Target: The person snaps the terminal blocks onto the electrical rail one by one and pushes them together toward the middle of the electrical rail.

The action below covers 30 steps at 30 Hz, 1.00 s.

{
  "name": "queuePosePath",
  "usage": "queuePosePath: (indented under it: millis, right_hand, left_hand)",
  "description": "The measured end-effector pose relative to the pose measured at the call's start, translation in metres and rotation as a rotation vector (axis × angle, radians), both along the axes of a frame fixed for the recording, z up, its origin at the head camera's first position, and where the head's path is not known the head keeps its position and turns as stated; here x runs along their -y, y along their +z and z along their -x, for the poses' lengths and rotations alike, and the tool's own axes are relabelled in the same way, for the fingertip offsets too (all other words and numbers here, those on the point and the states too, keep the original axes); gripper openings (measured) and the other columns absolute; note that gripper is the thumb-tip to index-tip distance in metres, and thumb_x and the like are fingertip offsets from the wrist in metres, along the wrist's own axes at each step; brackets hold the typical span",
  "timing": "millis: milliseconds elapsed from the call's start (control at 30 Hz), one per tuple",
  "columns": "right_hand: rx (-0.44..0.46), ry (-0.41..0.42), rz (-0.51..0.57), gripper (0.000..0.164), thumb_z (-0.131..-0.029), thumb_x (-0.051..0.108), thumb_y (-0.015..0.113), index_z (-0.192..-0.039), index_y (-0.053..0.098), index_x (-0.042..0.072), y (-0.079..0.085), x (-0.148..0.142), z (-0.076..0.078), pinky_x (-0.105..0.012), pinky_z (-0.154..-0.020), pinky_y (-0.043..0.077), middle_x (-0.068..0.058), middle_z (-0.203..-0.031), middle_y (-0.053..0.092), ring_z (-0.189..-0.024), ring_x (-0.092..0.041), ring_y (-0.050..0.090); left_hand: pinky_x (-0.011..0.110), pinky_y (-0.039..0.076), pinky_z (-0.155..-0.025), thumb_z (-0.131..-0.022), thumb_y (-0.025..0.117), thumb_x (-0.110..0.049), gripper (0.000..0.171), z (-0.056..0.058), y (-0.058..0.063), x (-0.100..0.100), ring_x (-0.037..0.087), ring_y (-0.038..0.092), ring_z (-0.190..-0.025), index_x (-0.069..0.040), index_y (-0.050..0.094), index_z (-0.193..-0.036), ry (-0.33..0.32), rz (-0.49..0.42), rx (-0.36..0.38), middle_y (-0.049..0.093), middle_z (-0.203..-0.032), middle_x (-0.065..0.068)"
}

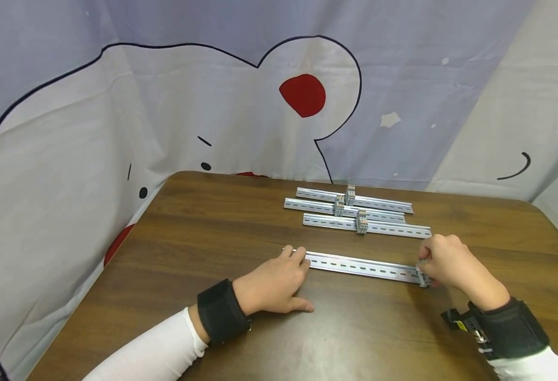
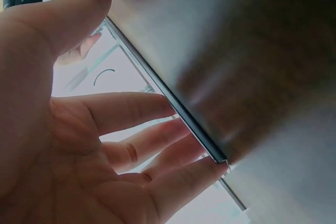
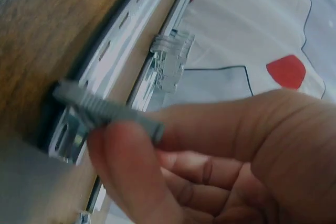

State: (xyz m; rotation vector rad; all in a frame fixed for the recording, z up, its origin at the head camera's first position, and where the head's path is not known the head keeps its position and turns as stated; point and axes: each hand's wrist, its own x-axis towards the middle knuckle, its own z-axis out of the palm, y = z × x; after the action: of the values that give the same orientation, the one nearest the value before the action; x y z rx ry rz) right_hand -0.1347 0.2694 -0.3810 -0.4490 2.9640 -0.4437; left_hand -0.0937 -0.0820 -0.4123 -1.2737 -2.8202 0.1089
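Note:
A slotted metal DIN rail (image 1: 355,265) lies across the table in front of me. My left hand (image 1: 276,283) rests at its left end, fingers fairly straight and thumb spread away. In the left wrist view, the fingertips (image 2: 167,107) touch the rail's edge (image 2: 194,124). At the right end, my right hand (image 1: 447,264) pinches a narrow grey terminal block (image 3: 107,109) between thumb and forefinger. The block sits across the rail, close to its end, and the fingers partly hide it in the head view.
Behind lie three more DIN rails (image 1: 326,221), roughly parallel, each carrying a small group of grey terminal blocks (image 1: 362,222). A printed curtain (image 1: 212,106) hangs along the back of the brown wooden table (image 1: 202,222).

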Motion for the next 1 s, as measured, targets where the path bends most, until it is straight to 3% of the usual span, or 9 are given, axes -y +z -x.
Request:
queuePosePath:
  millis: [67,200,300,433,567,800,1000]
  right_hand:
    - [0.068,0.005,0.043,0.009,-0.081,0.011,0.073,-0.084,0.070,0.003,0.003,-0.005,0.000,-0.040,-0.061,0.055,0.000,-0.069,0.068,-0.047,-0.009,0.062]
    - [0.299,0.068,0.245,0.035,-0.086,0.020,0.073,-0.109,0.067,-0.006,0.009,-0.025,0.002,-0.033,-0.061,0.058,-0.004,-0.073,0.072,-0.062,-0.018,0.069]
    - [0.493,0.138,0.447,0.049,-0.090,0.010,0.069,-0.124,0.051,-0.021,0.010,-0.041,0.006,-0.037,-0.066,0.059,-0.017,-0.084,0.073,-0.074,-0.026,0.072]
    - [0.653,0.210,0.631,0.050,-0.093,-0.003,0.059,-0.128,0.035,-0.030,0.002,-0.055,0.013,-0.041,-0.074,0.057,-0.029,-0.097,0.070,-0.086,-0.029,0.072]
    - [0.692,0.211,0.698,0.052,-0.094,-0.004,0.058,-0.131,0.032,-0.029,-0.004,-0.051,0.015,-0.043,-0.078,0.056,-0.030,-0.101,0.068,-0.092,-0.031,0.071]
    - [0.627,0.156,0.684,0.057,-0.091,0.001,0.064,-0.133,0.037,-0.025,-0.005,-0.015,0.013,-0.043,-0.078,0.057,-0.027,-0.100,0.070,-0.090,-0.030,0.072]
    - [0.649,0.114,0.773,0.058,-0.091,-0.003,0.063,-0.136,0.034,-0.025,-0.012,0.010,0.012,-0.042,-0.081,0.056,-0.029,-0.103,0.069,-0.092,-0.032,0.071]
  left_hand:
    - [0.028,0.047,-0.081,-0.085,0.059,-0.067,0.080,-0.001,0.000,0.000,0.022,0.043,-0.092,0.002,0.061,-0.126,0.004,0.002,0.004,0.051,-0.110,0.010]
    - [0.027,0.048,-0.080,-0.085,0.059,-0.067,0.081,-0.001,0.000,0.000,0.021,0.043,-0.093,0.002,0.060,-0.128,0.013,0.004,0.003,0.050,-0.112,0.009]
    - [0.026,0.049,-0.078,-0.085,0.059,-0.067,0.081,-0.001,0.000,-0.001,0.021,0.043,-0.093,0.001,0.060,-0.128,0.014,0.005,-0.003,0.050,-0.112,0.009]
    - [0.027,0.049,-0.080,-0.085,0.058,-0.067,0.081,-0.001,-0.001,-0.003,0.022,0.044,-0.094,0.002,0.059,-0.129,0.010,0.008,0.001,0.051,-0.114,0.010]
    - [0.028,0.049,-0.083,-0.086,0.058,-0.066,0.080,-0.001,0.000,-0.003,0.023,0.045,-0.096,0.002,0.059,-0.129,-0.001,0.013,-0.001,0.051,-0.115,0.011]
    - [0.028,0.050,-0.083,-0.086,0.059,-0.065,0.080,0.000,0.002,-0.002,0.024,0.046,-0.099,0.002,0.059,-0.129,0.002,0.005,0.011,0.051,-0.117,0.012]
    - [0.028,0.050,-0.084,-0.086,0.059,-0.065,0.081,0.000,0.001,0.000,0.024,0.047,-0.099,0.002,0.058,-0.131,0.002,-0.003,0.015,0.052,-0.118,0.012]
